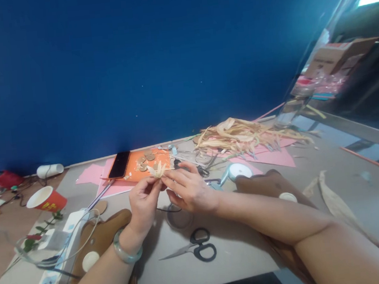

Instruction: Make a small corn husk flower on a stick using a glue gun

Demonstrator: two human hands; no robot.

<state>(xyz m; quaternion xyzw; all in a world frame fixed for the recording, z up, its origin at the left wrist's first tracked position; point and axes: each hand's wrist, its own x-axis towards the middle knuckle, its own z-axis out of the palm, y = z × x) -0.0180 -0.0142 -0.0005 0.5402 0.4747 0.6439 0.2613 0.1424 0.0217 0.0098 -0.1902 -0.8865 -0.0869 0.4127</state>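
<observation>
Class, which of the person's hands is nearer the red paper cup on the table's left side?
Left. The left hand is right of the red paper cup; the right hand lies farther right, both pinching a pale dried-husk piece.

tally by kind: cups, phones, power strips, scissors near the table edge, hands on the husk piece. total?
Red paper cup: 1
Phone: 1
Power strip: 1
Black-handled scissors near the edge: 1
Hands pinching the husk piece: 2, left hand and right hand
Total: 6
</observation>
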